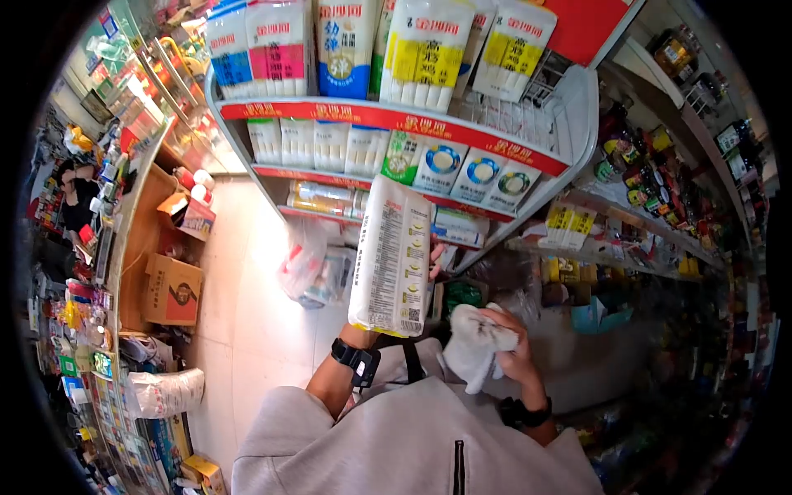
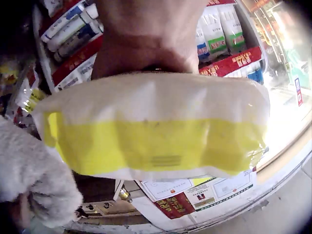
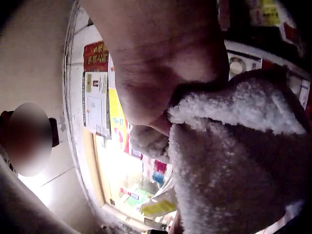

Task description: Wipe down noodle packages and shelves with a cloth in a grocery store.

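A large white noodle package [image 1: 389,264] with printed text and yellow parts stands lengthwise before the body, held by my left hand [image 1: 436,257], whose fingertips show at its right side. The left wrist view has the package's white and yellow end [image 2: 156,146] below the hand [image 2: 146,46]; the fingers there are hidden behind it. To the right, my right hand [image 1: 517,353] grips a bunched white fluffy cloth [image 1: 470,346], apart from the package. Close up in the right wrist view, the cloth [image 3: 224,170] hangs from the hand [image 3: 165,83].
Ahead stands a rack with red-edged shelves [image 1: 330,111] of packaged noodles. Plastic bags [image 1: 309,268] lie on the floor at its foot. A cluttered counter [image 1: 136,214] and a cardboard box [image 1: 172,290] are on the left; crowded shelves [image 1: 631,219] line the right.
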